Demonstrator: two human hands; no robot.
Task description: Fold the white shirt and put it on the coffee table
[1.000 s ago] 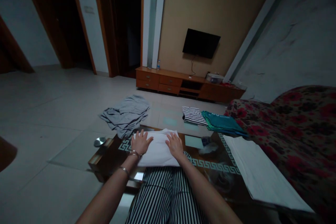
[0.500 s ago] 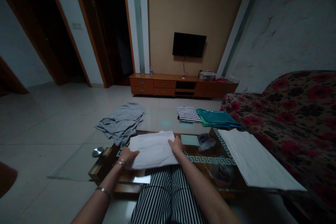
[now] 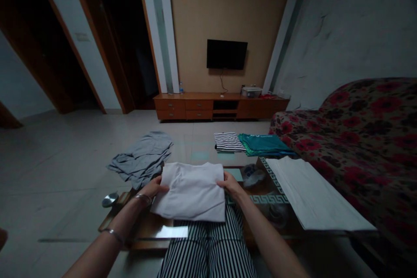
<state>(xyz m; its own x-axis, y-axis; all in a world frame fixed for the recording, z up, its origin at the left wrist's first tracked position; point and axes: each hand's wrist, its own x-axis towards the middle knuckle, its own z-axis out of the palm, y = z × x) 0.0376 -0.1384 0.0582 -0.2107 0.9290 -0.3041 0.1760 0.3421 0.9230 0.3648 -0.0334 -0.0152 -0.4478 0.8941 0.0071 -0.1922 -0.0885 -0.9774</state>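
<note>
A folded white garment [image 3: 190, 193] lies across the near edge of the glass coffee table [image 3: 202, 156], partly over my lap. My left hand [image 3: 154, 187] grips its left side, and my right hand [image 3: 230, 184] holds its right side, with the fingers on top. Striped black-and-white trousers [image 3: 208, 247] cover my legs below it. A crumpled grey garment [image 3: 140, 158] lies beyond my left hand, and a small clear plastic bag [image 3: 252, 176] sits to the right of my right hand.
A folded striped garment [image 3: 228, 142] and a folded teal garment [image 3: 263, 144] lie on the far table top. A large white sheet [image 3: 316, 193] covers the right end, beside a floral sofa [image 3: 352, 152]. A round metal dish [image 3: 110, 200] sits left, and a wooden TV cabinet [image 3: 221, 106] stands beyond.
My hands have moved from lying flat on top of the white garment to gripping its two sides. The garment has shifted toward me, and the view has turned more level.
</note>
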